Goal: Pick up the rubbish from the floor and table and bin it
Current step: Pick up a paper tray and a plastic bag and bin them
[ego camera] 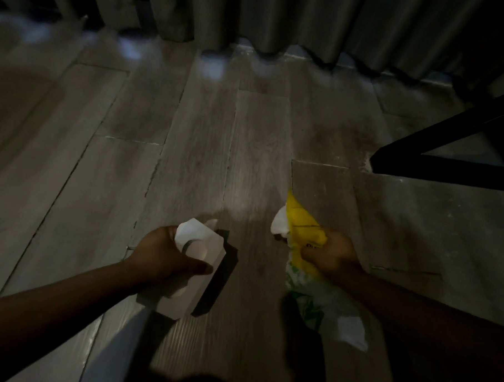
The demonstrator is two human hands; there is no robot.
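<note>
My left hand point(161, 253) grips a white moulded cardboard packaging piece point(195, 278) together with a crumpled white paper point(190, 231), held low over the wooden floor. My right hand point(332, 252) grips a yellow wrapper point(302, 224) with a wad of white paper point(281, 225) sticking out beside it. Below that hand hangs a green and clear plastic wrapper point(312, 303) with a white patch. No bin is in view.
Grey wood-plank floor point(206, 148) stretches ahead in dim light. Long grey curtains point(281, 19) hang along the far side. A black furniture frame point(448, 159) stands on the floor at the right.
</note>
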